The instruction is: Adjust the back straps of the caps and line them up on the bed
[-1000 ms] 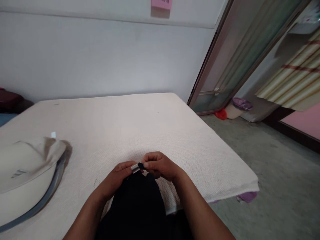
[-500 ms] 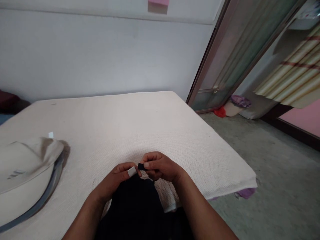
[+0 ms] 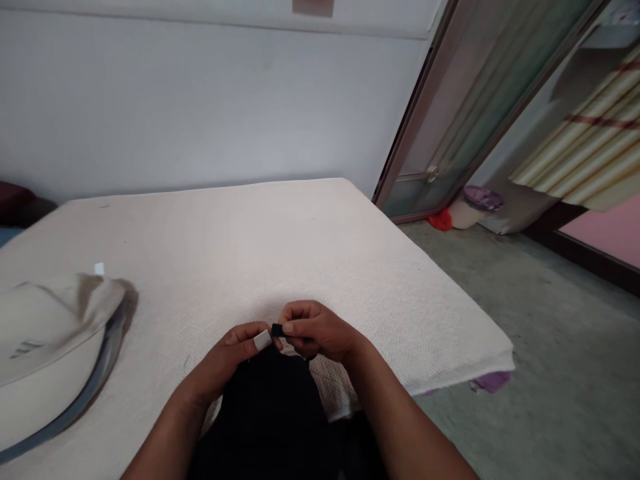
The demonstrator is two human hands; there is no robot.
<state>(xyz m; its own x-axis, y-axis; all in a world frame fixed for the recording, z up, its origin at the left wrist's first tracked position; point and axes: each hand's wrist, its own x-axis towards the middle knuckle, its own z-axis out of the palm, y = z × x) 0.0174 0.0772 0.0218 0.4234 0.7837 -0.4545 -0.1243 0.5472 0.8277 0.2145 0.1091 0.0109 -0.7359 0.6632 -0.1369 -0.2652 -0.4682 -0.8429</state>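
Note:
My right hand point(image 3: 315, 330) pinches a small black tab point(image 3: 277, 330) between thumb and fingers. Close against it on the left, my left hand point(image 3: 245, 350) is closed at the top of a black cloth point(image 3: 273, 407), which spreads down over my lap. A small white rectangular piece point(image 3: 262, 340) sits at the left thumb's tip; whether it is wrapped round the thumb or lies under it, I cannot tell. The fingertips of both hands almost touch, and the left fingers are partly hidden behind the thumb.
A beige cap point(image 3: 55, 333) with a grey brim edge lies on the pale textured bed cover point(image 3: 225, 233) at left. A white wall point(image 3: 200, 107) stands behind the bed. To the right are a sliding door point(image 3: 425, 133), a bin point(image 3: 473, 207) and a striped curtain point(image 3: 590, 147).
The view has shifted very slightly. Both hands keep nearly the same pose, with the black tab still pinched in the right one.

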